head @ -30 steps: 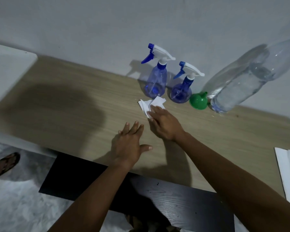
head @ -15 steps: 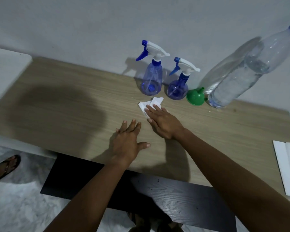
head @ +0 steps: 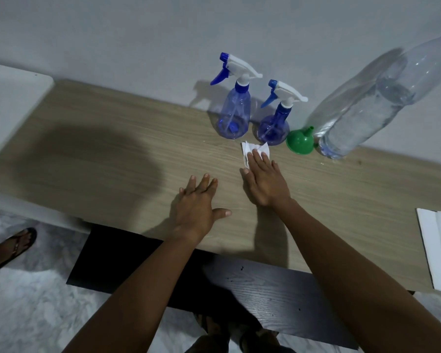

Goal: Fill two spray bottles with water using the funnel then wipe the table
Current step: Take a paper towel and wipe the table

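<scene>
Two blue spray bottles with white-and-blue trigger heads stand by the wall: a taller one (head: 233,113) and a shorter one (head: 275,123) to its right. A green funnel (head: 300,141) lies mouth-down beside them. A big clear water bottle (head: 362,105) stands right of it. My right hand (head: 264,180) presses flat on a crumpled white tissue (head: 250,150) on the wooden table (head: 99,154), just in front of the shorter bottle. My left hand (head: 197,207) rests flat on the table, fingers spread, holding nothing.
A stack of white folded paper (head: 438,250) lies at the table's right edge. A white surface (head: 8,98) adjoins the table on the left. A dark panel (head: 252,284) sits below the front edge. Another person's sandalled foot (head: 13,245) stands on the floor at the left.
My right hand has slid the tissue to the right, from in front of the taller bottle to in front of the shorter one. My left hand has stayed flat in place.
</scene>
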`<state>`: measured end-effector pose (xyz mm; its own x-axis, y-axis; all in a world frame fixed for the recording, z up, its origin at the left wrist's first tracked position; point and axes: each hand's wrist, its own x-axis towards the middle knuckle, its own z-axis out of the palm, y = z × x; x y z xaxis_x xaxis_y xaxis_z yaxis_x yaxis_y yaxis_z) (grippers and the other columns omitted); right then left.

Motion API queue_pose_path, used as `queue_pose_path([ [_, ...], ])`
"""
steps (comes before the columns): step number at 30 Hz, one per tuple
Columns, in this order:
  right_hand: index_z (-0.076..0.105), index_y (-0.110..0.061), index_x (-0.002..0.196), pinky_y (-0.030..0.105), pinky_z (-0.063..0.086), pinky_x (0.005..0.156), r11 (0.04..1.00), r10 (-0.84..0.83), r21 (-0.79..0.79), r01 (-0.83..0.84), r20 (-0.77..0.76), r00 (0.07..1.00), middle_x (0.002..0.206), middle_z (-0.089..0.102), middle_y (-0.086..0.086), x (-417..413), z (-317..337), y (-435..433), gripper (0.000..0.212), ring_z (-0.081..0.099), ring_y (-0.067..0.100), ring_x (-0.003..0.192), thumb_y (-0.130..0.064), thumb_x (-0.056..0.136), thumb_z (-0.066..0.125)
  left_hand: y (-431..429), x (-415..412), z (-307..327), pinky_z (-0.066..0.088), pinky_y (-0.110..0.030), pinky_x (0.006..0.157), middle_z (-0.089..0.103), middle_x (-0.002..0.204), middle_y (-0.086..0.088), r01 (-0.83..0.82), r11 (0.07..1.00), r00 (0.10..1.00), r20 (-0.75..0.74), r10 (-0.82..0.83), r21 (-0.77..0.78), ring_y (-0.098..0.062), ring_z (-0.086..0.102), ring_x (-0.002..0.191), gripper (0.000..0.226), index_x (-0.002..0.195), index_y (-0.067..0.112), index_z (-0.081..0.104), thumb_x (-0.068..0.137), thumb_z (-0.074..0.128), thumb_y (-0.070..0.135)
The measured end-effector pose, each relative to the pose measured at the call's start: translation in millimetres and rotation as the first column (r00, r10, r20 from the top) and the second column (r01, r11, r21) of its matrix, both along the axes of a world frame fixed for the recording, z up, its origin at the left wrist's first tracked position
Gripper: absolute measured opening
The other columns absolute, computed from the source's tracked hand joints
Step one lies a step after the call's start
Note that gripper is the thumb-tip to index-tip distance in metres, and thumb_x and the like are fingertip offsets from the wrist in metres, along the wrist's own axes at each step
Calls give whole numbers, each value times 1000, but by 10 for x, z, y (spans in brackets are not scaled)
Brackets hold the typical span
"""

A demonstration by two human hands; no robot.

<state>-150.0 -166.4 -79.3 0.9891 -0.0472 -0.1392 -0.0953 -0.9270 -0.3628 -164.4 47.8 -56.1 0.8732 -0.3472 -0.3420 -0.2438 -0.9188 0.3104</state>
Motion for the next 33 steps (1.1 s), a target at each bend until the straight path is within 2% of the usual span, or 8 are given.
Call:
queue_pose_path([
  [12, 37, -10, 154, 48, 24, 119, 985, 168, -47, -167, 25, 985, 162, 34, 12, -788, 82, 253, 57, 31, 35, 149, -20, 99, 40, -18, -19, -1, 7, -53, 124, 2, 171, 4, -7, 1000, 999, -32, 7, 9, -30, -4, 157, 93, 161, 27, 13, 89, 54, 69],
  [15, 56, -26, 139, 39, 46, 94, 981, 158, -111, -157, 3, 987, 140, 60, 9, -941, 182, 204, 46, 61, 36, 119, -20, 93, 55, -51, -120, -18, 8, -54, 124, 3, 171, 0, -26, 1000, 999, -26, 26, -4, -32, -2, 157, 87, 161, 27, 18, 91, 55, 64],
  [18, 78, -23, 107, 35, 54, 78, 989, -17, 149, 0, 112, 994, 104, 77, 11, -1004, 356, 61, 31, 71, 34, 91, -20, 82, 61, -160, -237, 18, 16, -55, 123, 10, 170, -1, 5, 1000, 1000, -23, -5, -1, -35, 4, 156, 80, 157, 31, 29, 90, 58, 63],
  [20, 80, -15, 101, 27, 52, 77, 920, -186, 376, 113, 166, 968, 99, 79, 9, -961, 477, -114, 30, 72, 24, 85, -12, 79, 61, -276, -301, 65, 19, -53, 122, 15, 169, 0, 42, 999, 999, -23, -42, -4, -34, 9, 155, 75, 155, 33, 34, 90, 59, 62],
  [23, 79, -7, 101, 26, 53, 85, 818, -400, 509, 268, 168, 901, 103, 75, 12, -808, 599, -481, 28, 69, 21, 86, 6, 85, 61, -511, -371, 137, 20, -49, 123, 16, 169, 3, 121, 993, 992, -41, -122, -14, -30, 11, 155, 77, 155, 33, 34, 89, 63, 59],
  [25, 79, -9, 103, 32, 55, 88, 812, -446, 495, 308, 188, 875, 103, 76, 11, -732, 635, -745, 28, 71, 25, 90, 5, 87, 60, -695, -410, 174, 20, -51, 123, 11, 170, 4, 169, 986, 982, -86, -169, -7, -29, 7, 156, 85, 157, 34, 28, 86, 68, 57],
  [29, 78, -13, 113, 20, 41, 79, 871, -451, 333, 361, 250, 857, 105, 77, 13, -651, 660, -1213, 31, 70, 28, 94, -2, 92, 57, -974, -451, 176, 21, -58, 121, -1, 171, 4, 159, 985, 972, -184, -145, 67, -36, -2, 156, 110, 160, 36, 16, 74, 83, 52],
  [33, 74, -17, 120, 31, 40, 75, 940, -318, 175, 292, 143, 937, 110, 74, 18, -635, 513, -1393, 35, 66, 38, 100, -9, 94, 53, -1025, -434, 155, 23, -55, 122, -1, 171, 0, 145, 986, 973, -192, -128, 81, -41, -3, 155, 117, 161, 35, 15, 69, 86, 51],
])
